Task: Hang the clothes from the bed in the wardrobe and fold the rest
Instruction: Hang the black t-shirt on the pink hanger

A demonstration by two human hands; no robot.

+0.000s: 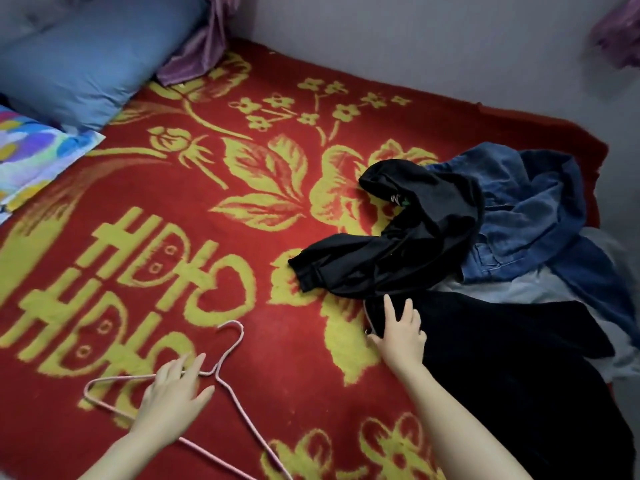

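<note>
While the clothes (519, 216) lie heaped on the bed (242, 289), nothing seems hung or folded; left hand (173, 393) rests straight-fingered on the hanger (228, 344), right hand (401, 334) splays on a black garment (502, 358)

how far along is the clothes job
Done: nothing looks hung or folded. In hand: the left hand rests on the hanger, and the right hand touches the dark garment. Left: that garment, the black jacket, the denim and the pale cloth, all heaped on the bed.
</note>
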